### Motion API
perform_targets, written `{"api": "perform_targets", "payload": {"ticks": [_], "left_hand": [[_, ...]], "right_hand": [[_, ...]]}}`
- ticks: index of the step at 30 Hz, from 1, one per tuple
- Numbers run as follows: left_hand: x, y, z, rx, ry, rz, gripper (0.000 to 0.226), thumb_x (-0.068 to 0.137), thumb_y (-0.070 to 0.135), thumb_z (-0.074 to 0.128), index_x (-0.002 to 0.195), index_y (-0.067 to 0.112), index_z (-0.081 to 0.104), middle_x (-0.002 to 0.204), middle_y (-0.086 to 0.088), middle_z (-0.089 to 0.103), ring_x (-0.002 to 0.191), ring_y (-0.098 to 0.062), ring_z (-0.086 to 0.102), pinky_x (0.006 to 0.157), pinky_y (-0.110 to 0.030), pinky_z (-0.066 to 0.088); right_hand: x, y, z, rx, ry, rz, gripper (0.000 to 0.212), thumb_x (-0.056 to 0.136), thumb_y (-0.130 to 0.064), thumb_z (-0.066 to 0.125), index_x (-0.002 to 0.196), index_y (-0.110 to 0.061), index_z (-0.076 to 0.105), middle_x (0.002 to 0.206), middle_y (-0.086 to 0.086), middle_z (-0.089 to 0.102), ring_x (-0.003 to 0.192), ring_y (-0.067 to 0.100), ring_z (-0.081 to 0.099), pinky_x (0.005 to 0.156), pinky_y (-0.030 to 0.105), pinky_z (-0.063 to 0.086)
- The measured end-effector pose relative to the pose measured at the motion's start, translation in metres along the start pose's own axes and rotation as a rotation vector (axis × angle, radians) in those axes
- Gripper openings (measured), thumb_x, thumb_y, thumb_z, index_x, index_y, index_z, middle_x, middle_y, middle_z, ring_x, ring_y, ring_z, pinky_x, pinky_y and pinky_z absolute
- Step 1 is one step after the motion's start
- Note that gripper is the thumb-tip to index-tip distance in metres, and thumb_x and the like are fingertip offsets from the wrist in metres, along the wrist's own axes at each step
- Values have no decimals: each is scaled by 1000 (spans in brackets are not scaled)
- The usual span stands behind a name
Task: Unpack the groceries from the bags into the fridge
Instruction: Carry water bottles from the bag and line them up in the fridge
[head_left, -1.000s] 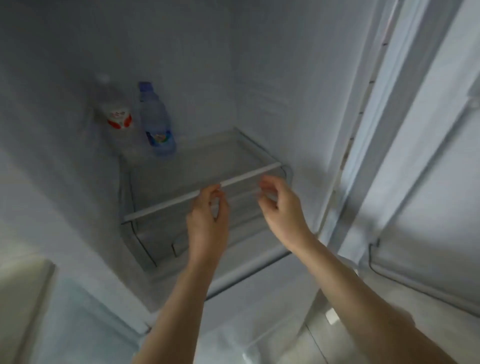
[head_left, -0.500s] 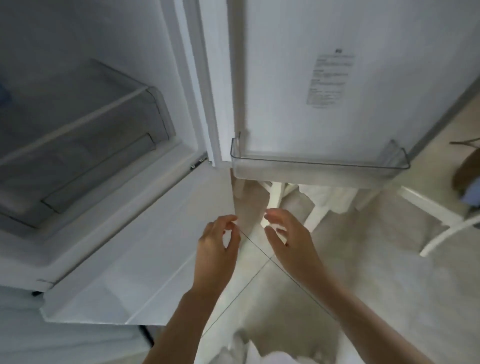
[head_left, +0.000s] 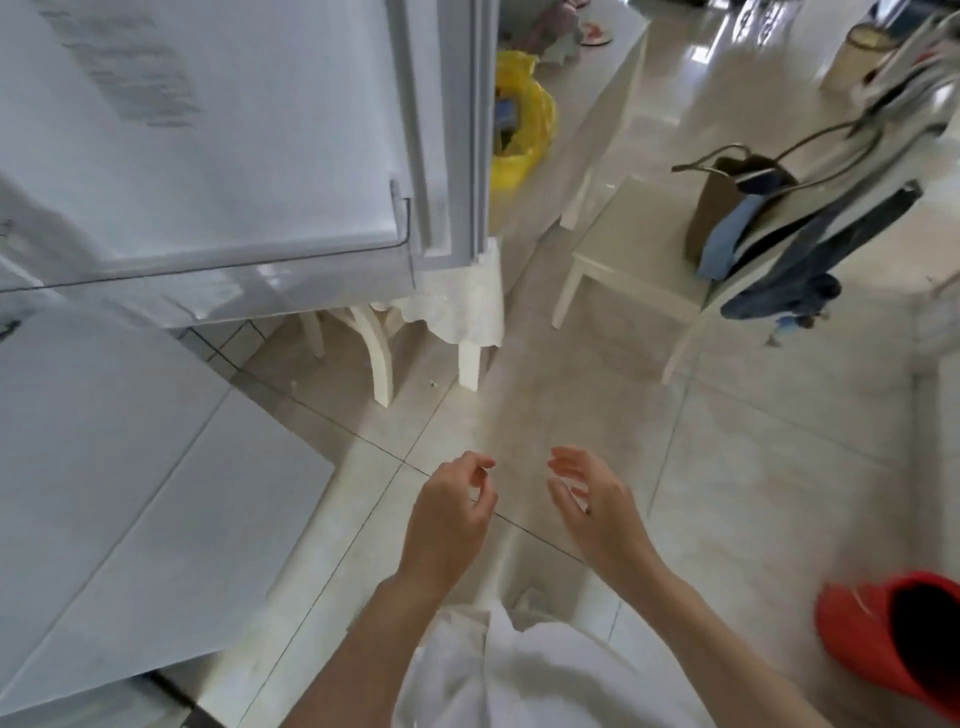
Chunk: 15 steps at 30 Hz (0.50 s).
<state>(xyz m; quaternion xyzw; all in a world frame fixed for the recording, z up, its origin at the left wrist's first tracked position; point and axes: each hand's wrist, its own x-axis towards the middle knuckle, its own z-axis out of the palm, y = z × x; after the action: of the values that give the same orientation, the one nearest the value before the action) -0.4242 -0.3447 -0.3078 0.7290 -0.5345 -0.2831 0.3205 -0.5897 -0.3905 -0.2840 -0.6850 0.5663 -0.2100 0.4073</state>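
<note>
Your left hand (head_left: 451, 512) and right hand (head_left: 592, 501) both hang in front of you over the tiled floor (head_left: 753, 493), fingers loosely curled and holding nothing, a small gap between them. The open fridge door (head_left: 218, 130) stands up to your left with its clear door shelf (head_left: 249, 278) along the bottom edge, and a lower white door (head_left: 119, 493) juts out beneath it. A yellow bag (head_left: 522, 117) sits on the white table (head_left: 587, 124) just past the door's edge, and a brown bag (head_left: 719, 208) stands on a white chair (head_left: 628, 249) further right.
</note>
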Motion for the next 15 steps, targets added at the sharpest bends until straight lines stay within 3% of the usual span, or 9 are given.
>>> {"api": "perform_targets", "payload": {"ticks": [4, 9, 15], "left_hand": [[21, 30, 41, 26, -57, 9, 17, 92, 18, 59, 108, 20, 66, 91, 10, 68, 80, 1, 59, 77, -16, 49], [64, 53, 68, 27, -128, -34, 15, 92, 18, 58, 104, 22, 65, 86, 12, 67, 82, -2, 62, 80, -25, 52], [149, 65, 81, 3, -86, -64, 13, 92, 18, 58, 104, 21, 64, 87, 11, 70, 83, -1, 63, 79, -24, 52]], "right_hand": [[14, 40, -48, 6, 40, 87, 32, 91, -8, 59, 123, -7, 56, 108, 4, 64, 101, 19, 62, 94, 41, 50], [50, 67, -91, 5, 72, 129, 35, 91, -10, 59, 126, -8, 53, 112, 4, 63, 104, 18, 61, 95, 39, 49], [128, 74, -121, -8, 59, 119, 37, 92, -9, 58, 128, -5, 51, 116, 7, 62, 107, 20, 60, 96, 38, 48]]}}
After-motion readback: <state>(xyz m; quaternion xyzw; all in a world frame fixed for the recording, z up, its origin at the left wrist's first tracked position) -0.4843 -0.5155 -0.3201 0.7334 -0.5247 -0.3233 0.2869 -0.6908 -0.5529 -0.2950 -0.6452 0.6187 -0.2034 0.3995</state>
